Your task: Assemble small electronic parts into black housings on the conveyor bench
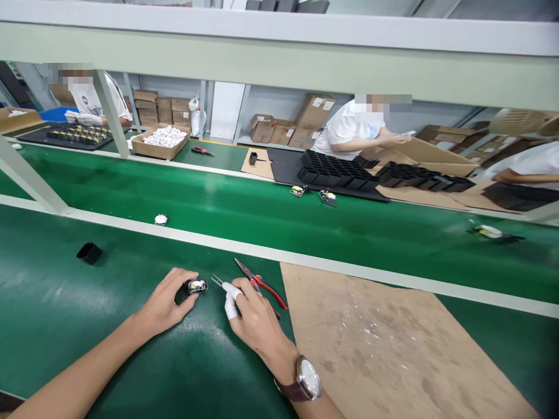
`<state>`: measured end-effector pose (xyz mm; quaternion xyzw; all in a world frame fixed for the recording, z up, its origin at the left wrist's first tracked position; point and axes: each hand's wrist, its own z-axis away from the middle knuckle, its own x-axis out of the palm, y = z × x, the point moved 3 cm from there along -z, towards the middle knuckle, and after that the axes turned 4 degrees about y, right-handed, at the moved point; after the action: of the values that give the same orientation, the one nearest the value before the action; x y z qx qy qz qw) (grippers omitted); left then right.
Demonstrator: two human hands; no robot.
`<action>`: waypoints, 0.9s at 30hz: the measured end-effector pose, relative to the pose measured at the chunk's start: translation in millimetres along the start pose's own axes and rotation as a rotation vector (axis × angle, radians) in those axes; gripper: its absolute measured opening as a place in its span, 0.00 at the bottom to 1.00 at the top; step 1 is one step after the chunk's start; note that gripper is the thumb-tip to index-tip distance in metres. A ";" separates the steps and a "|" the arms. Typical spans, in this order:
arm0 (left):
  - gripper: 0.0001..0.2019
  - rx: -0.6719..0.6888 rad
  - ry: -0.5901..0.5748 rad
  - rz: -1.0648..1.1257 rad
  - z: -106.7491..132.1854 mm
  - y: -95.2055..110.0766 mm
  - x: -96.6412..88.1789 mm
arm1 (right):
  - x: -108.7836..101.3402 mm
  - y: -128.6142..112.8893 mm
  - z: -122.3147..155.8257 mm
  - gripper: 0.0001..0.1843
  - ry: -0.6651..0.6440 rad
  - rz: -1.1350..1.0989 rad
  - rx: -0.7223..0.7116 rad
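Note:
My left hand (pixel 168 299) grips a small black housing (pixel 187 287) between thumb and fingers. Its open end faces right and shows a circuit board (pixel 198 286) with white and yellow parts inside. Just to the right, my right hand (pixel 253 317) is closed on tweezers (pixel 217 281), whose two thin metal tips point at the housing without touching it. White finger cots (pixel 230 302) cover some of its fingertips. Pliers with red handles (pixel 262 282) lie on the green bench beside my right hand, which partly hides them.
An empty black housing (pixel 89 253) lies at the left. Brown board (pixel 384 331) covers the bench at right. Beyond a pale rail (pixel 209 245), a green conveyor (pixel 244 215) carries several small assemblies. A frame post (pixel 30 169) rises at left. People work across the belt.

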<state>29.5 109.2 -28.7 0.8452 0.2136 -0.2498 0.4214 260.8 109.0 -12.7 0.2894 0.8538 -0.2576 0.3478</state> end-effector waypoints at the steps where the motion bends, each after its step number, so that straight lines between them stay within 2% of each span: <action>1: 0.19 -0.003 0.001 0.000 0.4 -0.5 0.1 | 0.1 -1.4 0.0 0.14 -0.013 -0.045 -0.002; 6: 0.19 0.034 -0.026 0.002 3.4 -0.4 1.7 | 5.4 -14.3 4.2 0.13 -0.080 -0.208 -0.016; 15: 0.16 0.148 -0.047 0.016 0.8 5.4 1.8 | 9.7 -15.1 6.0 0.13 -0.127 -0.193 0.020; 18: 0.18 0.196 -0.042 0.010 1.6 6.0 2.3 | 8.6 -16.0 6.0 0.13 -0.134 -0.180 0.022; 27: 0.19 0.229 -0.002 -0.021 3.0 10.3 2.4 | 2.3 -17.7 3.4 0.13 -0.124 -0.162 0.016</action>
<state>36.6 101.4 -25.5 0.8853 0.1923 -0.2777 0.3197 249.0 95.1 -12.2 0.2057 0.8490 -0.3091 0.3759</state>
